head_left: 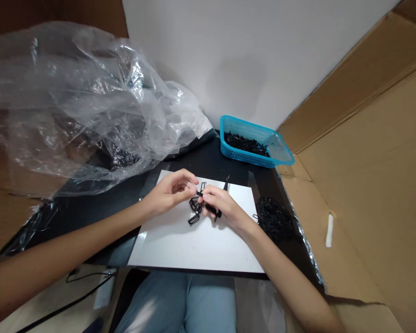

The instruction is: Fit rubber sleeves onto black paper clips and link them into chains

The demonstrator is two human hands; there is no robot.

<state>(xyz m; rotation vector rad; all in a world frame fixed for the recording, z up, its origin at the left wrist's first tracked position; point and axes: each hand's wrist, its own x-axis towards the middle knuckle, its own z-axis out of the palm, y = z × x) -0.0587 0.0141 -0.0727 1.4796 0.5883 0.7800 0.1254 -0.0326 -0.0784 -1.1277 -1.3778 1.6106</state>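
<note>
My left hand [175, 192] is closed in a pinch at the end of a small black piece [199, 194]. My right hand [222, 203] grips the same piece from the other side, its fingers curled, with more black plastic [211, 209] under them. A slim dark pointed tool [226, 182] sticks out beyond the right hand; whether that hand holds it I cannot tell. Just below the fingertips, several thin black rectangular loops [194, 218] lie on a white board [190, 249].
A blue basket [249, 159] with black pieces [244, 143] stands at the back right. A heap of black pieces [275, 219] lies right of the board. Clear plastic sheeting [100, 101] bulges at the left; cardboard walls [367, 138] rise at the right.
</note>
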